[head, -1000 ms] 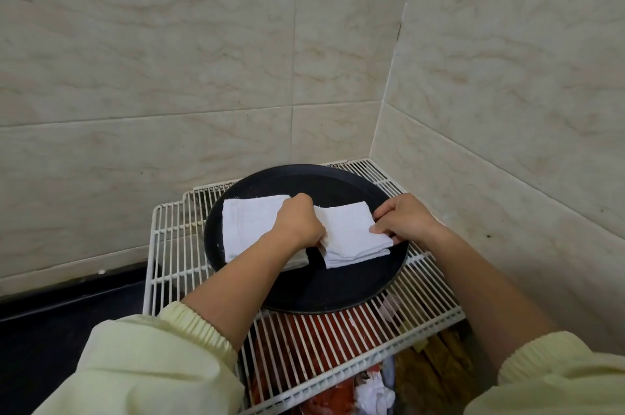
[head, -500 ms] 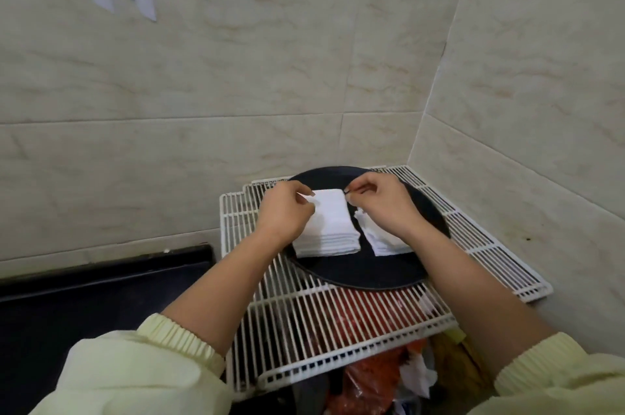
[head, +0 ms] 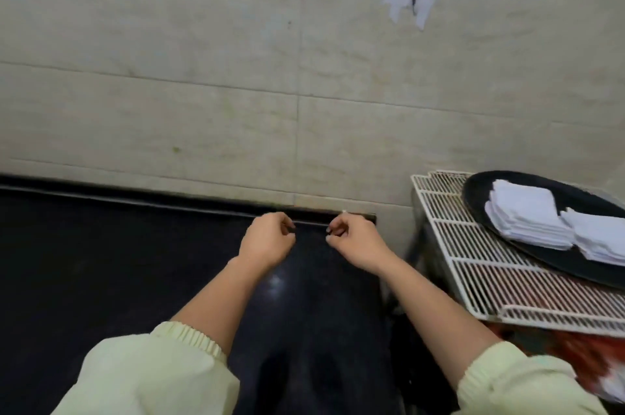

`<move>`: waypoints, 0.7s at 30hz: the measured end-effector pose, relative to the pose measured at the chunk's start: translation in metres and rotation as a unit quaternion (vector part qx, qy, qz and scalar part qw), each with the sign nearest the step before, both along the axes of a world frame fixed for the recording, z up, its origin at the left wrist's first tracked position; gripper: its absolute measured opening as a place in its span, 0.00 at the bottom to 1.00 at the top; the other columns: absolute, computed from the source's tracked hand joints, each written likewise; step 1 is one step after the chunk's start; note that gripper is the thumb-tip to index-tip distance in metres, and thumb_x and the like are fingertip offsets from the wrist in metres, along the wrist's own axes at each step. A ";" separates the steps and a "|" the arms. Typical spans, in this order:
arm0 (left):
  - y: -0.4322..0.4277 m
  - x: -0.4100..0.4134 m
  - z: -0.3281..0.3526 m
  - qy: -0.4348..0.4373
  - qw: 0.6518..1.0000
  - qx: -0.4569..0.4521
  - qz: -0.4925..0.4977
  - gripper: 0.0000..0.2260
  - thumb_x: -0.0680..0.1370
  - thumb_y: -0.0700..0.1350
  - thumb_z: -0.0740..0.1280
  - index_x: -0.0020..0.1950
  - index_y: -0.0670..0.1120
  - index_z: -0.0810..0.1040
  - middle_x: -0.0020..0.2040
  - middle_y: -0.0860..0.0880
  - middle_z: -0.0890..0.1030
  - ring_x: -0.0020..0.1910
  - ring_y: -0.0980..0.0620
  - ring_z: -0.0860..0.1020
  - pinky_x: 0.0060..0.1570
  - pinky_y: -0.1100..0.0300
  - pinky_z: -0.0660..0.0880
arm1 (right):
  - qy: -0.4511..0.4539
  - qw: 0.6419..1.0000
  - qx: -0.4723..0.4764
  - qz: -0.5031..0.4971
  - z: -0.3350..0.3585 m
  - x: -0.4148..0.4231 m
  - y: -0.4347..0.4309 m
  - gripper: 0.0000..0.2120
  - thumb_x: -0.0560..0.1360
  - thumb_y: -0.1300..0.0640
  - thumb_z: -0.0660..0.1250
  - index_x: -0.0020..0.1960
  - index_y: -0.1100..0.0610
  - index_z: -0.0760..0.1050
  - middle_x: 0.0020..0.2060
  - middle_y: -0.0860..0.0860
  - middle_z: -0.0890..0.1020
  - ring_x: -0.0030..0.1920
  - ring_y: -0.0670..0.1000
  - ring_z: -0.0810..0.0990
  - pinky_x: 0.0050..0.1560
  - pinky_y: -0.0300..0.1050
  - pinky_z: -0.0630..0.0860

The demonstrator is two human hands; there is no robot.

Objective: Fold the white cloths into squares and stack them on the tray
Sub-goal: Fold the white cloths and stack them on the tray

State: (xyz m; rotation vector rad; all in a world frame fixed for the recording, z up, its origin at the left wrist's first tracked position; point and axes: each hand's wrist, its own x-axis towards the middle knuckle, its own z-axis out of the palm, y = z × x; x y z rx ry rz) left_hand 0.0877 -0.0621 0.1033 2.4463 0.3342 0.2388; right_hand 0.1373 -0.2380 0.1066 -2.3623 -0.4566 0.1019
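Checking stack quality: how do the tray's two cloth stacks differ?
The left stack looks taller and shows whole; the right stack looks lower and is cut off by the frame. The left stack lies farther back than the right stack. Both are white, folded, on the tray.

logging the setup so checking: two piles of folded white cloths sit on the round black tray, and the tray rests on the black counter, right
No. In the head view the two piles of folded white cloths do sit on the round black tray, but the tray rests on the white wire rack, not the black counter.
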 end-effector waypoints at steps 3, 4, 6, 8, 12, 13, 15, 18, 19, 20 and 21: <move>0.068 -0.045 -0.019 0.025 0.999 0.021 0.036 0.10 0.73 0.43 0.67 0.54 0.48 0.81 0.51 0.49 0.81 0.51 0.49 0.79 0.48 0.59 0.73 | 0.007 0.998 -0.038 0.057 -0.020 -0.028 0.072 0.10 0.72 0.56 0.71 0.53 0.55 0.78 0.45 0.49 0.78 0.44 0.48 0.76 0.46 0.39 0.70; 0.093 -0.062 -0.024 0.030 0.998 0.024 0.054 0.11 0.73 0.43 0.67 0.55 0.48 0.81 0.52 0.49 0.81 0.51 0.49 0.79 0.49 0.59 0.73 | 0.004 0.996 -0.050 0.078 -0.024 -0.038 0.098 0.11 0.72 0.56 0.70 0.54 0.55 0.77 0.47 0.49 0.78 0.45 0.49 0.76 0.47 0.40 0.71; 0.136 -0.094 -0.032 0.041 0.995 0.033 0.085 0.12 0.73 0.44 0.67 0.56 0.48 0.80 0.53 0.48 0.80 0.52 0.48 0.79 0.50 0.59 0.73 | -0.003 0.991 -0.077 0.113 -0.030 -0.058 0.145 0.13 0.72 0.55 0.69 0.56 0.55 0.76 0.51 0.51 0.78 0.50 0.51 0.77 0.51 0.43 0.74; 0.177 -0.125 -0.040 0.055 0.991 0.034 0.117 0.12 0.74 0.44 0.66 0.57 0.49 0.79 0.54 0.48 0.78 0.53 0.48 0.78 0.52 0.57 0.74 | -0.006 0.984 -0.101 0.150 -0.037 -0.078 0.192 0.15 0.73 0.54 0.69 0.59 0.55 0.75 0.53 0.52 0.77 0.53 0.52 0.78 0.54 0.45 0.74; 0.256 -0.178 -0.046 0.070 0.977 0.034 0.200 0.13 0.74 0.45 0.66 0.59 0.49 0.78 0.56 0.48 0.76 0.54 0.48 0.78 0.54 0.54 0.75 | -0.019 0.964 -0.117 0.238 -0.041 -0.115 0.290 0.16 0.74 0.53 0.69 0.60 0.56 0.74 0.56 0.53 0.76 0.56 0.55 0.77 0.55 0.47 0.75; 0.274 -0.189 -0.048 0.072 0.972 0.033 0.220 0.13 0.74 0.45 0.66 0.59 0.49 0.78 0.57 0.47 0.76 0.54 0.48 0.78 0.54 0.54 0.75 | -0.026 0.958 -0.119 0.259 -0.040 -0.123 0.313 0.16 0.74 0.53 0.68 0.60 0.56 0.74 0.57 0.53 0.76 0.56 0.55 0.77 0.55 0.48 0.75; 0.310 -0.212 -0.052 0.079 0.962 0.029 0.260 0.14 0.74 0.44 0.66 0.59 0.48 0.78 0.58 0.47 0.75 0.55 0.47 0.78 0.54 0.54 0.75 | -0.040 0.946 -0.128 0.294 -0.040 -0.140 0.359 0.17 0.74 0.53 0.68 0.61 0.55 0.73 0.57 0.53 0.75 0.56 0.55 0.76 0.56 0.50 0.75; 0.363 -0.242 -0.058 0.082 0.946 0.026 0.311 0.14 0.75 0.44 0.66 0.61 0.48 0.76 0.59 0.46 0.74 0.55 0.46 0.77 0.54 0.54 0.74 | -0.057 0.928 -0.144 0.340 -0.046 -0.160 0.422 0.18 0.75 0.53 0.67 0.63 0.55 0.72 0.59 0.53 0.74 0.58 0.56 0.75 0.58 0.52 0.74; 0.380 -0.250 -0.060 0.080 0.942 0.027 0.325 0.15 0.75 0.44 0.66 0.62 0.48 0.76 0.58 0.46 0.73 0.55 0.46 0.77 0.54 0.54 0.74 | -0.065 0.921 -0.150 0.354 -0.048 -0.165 0.441 0.18 0.75 0.53 0.67 0.64 0.55 0.71 0.60 0.53 0.74 0.59 0.56 0.74 0.58 0.52 0.74; 0.396 -0.256 -0.062 0.076 0.937 0.027 0.339 0.15 0.75 0.44 0.66 0.62 0.48 0.76 0.58 0.46 0.73 0.55 0.46 0.77 0.54 0.54 0.74 | -0.070 0.915 -0.154 0.366 -0.050 -0.170 0.461 0.19 0.76 0.53 0.67 0.65 0.55 0.70 0.60 0.53 0.74 0.60 0.56 0.74 0.59 0.53 0.74; 0.416 -0.263 -0.065 0.075 0.932 0.028 0.355 0.15 0.76 0.44 0.66 0.62 0.48 0.75 0.58 0.46 0.73 0.54 0.46 0.77 0.54 0.54 0.74 | -0.076 0.908 -0.158 0.380 -0.054 -0.174 0.484 0.20 0.76 0.52 0.66 0.66 0.55 0.70 0.61 0.53 0.74 0.60 0.55 0.74 0.59 0.52 0.74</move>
